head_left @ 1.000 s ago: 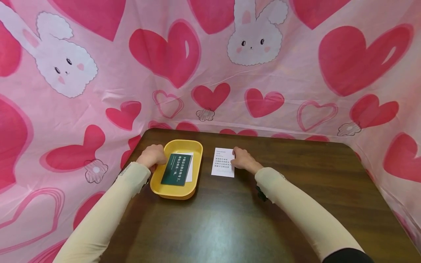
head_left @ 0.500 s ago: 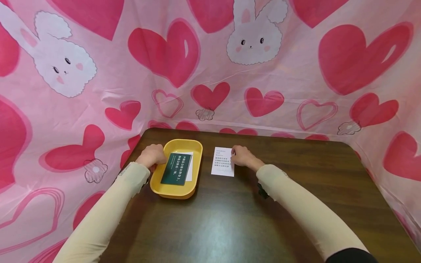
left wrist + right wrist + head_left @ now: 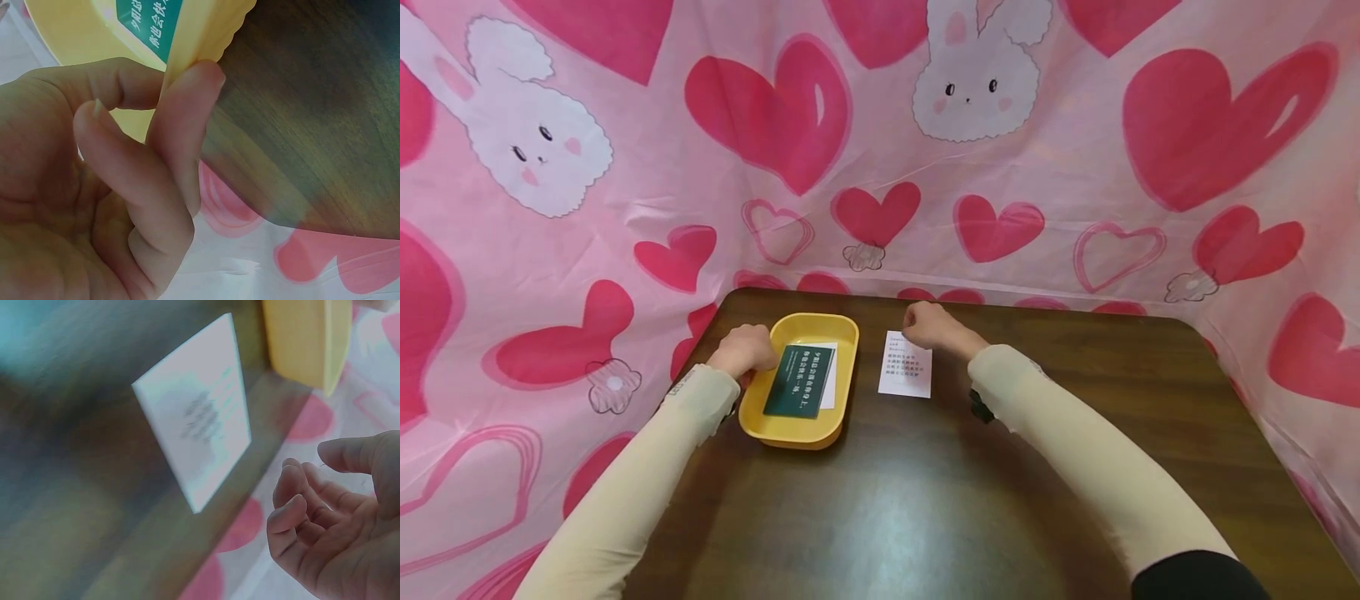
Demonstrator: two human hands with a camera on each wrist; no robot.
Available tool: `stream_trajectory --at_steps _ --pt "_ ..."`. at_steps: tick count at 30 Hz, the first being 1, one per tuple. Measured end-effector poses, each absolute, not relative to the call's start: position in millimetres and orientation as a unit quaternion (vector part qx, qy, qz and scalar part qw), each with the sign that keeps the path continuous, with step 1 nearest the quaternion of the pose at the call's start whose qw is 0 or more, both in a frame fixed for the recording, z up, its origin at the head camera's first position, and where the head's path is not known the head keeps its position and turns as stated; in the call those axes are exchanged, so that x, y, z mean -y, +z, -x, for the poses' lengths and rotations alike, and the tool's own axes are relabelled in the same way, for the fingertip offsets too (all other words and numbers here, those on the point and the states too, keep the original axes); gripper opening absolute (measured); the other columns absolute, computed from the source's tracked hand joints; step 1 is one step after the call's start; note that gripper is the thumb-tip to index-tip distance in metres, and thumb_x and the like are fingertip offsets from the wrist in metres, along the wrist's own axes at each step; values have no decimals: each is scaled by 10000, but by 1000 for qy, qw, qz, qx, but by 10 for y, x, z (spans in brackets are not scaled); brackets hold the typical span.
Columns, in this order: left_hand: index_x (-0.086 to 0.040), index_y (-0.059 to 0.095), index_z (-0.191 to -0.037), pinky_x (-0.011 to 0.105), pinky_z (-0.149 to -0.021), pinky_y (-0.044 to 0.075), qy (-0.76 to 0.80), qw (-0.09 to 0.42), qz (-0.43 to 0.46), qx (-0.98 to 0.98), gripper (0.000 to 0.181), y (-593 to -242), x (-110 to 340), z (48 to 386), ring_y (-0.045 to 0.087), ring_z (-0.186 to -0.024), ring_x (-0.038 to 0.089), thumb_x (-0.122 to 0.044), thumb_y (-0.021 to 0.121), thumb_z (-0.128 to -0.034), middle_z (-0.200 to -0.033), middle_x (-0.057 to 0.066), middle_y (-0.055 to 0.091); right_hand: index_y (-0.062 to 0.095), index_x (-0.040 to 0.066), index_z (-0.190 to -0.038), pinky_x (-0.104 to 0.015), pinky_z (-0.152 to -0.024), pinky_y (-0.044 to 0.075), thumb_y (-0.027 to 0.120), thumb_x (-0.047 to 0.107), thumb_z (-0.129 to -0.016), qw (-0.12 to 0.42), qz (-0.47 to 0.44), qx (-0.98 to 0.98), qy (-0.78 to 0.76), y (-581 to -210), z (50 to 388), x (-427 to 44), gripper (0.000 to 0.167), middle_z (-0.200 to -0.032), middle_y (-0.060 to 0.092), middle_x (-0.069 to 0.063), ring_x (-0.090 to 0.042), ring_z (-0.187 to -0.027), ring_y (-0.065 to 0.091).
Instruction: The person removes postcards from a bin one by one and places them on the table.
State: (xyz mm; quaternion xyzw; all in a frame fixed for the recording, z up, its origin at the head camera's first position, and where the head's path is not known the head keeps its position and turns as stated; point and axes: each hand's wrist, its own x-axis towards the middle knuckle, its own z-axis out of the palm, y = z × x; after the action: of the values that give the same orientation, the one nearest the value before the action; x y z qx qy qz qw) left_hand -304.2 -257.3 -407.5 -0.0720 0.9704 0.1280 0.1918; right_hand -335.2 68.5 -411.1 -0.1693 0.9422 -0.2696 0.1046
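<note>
My left hand (image 3: 747, 350) pinches the left rim of a yellow tray (image 3: 760, 425); the left wrist view shows thumb and finger on either side of the tray's edge (image 3: 194, 37). Inside the tray a dark green card (image 3: 800, 382) with white writing lies over a white card (image 3: 830, 390). To the right, a white card (image 3: 905, 382) with printed lines lies on the table. Over its top right corner in the head view is my right hand (image 3: 936, 327). In the right wrist view this hand (image 3: 337, 519) has loosely bent fingers and holds nothing, apart from the card (image 3: 200, 412).
The dark wooden table (image 3: 880, 500) reaches back to a pink cloth (image 3: 1045, 158) with hearts and rabbits, which hangs behind and at both sides. The tray stands near the table's left edge.
My right hand has let go of the white card's right edge and moved up and slightly left, toward its far edge. The left hand remains on the tray rim.
</note>
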Motion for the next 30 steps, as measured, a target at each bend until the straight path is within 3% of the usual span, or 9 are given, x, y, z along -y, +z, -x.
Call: stream_trajectory --at_steps 7,15,18,22,27,30 --pt "62 612 -1121 333 -543 573 132 186 78 -970 389 -4050 2582 3034 623 -579 279 -149 789 -845 -858 202 634 675 -1 -1104 -397 -805 557 638 177 -988 112 194 -941 -255 -3892 3378 -380 216 -1026 674 -126 -265 -894 632" --pt "69 613 -1116 336 -526 568 125 189 72 -971 386 -4107 2587 3064 618 -548 278 -136 772 -830 -835 204 628 677 -17 -1120 -354 -687 561 655 178 -990 126 200 -933 -272 -3828 3291 -89 236 -1004 677 -136 -230 -778 637" --pt "72 613 -1114 338 -529 573 129 194 71 -970 387 -4122 2579 3073 619 -547 278 -139 772 -832 -832 206 630 674 -13 -1140 -335 -712 552 656 199 -990 128 202 -934 -266 -3815 3256 35 261 -1032 671 -119 -225 -819 624" --pt "53 611 -1129 330 -544 566 147 194 87 -966 395 -4119 2585 3074 602 -576 275 -150 793 -844 -864 202 636 631 -9 -1187 -297 -704 565 658 221 -1003 171 188 -921 -296 -3739 3195 223 296 -1048 665 -124 -252 -877 653" --pt "53 620 -1127 329 -550 559 149 193 88 -966 388 -4110 2594 3081 597 -607 278 -148 793 -844 -876 203 635 598 36 -1183 -254 -532 485 687 267 -1014 222 147 -910 -318 -3616 3139 431 300 -1013 691 -132 -302 -862 699" --pt "50 616 -1128 333 -559 563 148 195 89 -965 385 -4103 2582 3072 605 -621 282 -147 788 -845 -884 201 633 590 40 -1181 -299 -579 505 678 287 -1020 237 150 -908 -310 -3585 3116 522 307 -1068 709 -155 -305 -893 714"
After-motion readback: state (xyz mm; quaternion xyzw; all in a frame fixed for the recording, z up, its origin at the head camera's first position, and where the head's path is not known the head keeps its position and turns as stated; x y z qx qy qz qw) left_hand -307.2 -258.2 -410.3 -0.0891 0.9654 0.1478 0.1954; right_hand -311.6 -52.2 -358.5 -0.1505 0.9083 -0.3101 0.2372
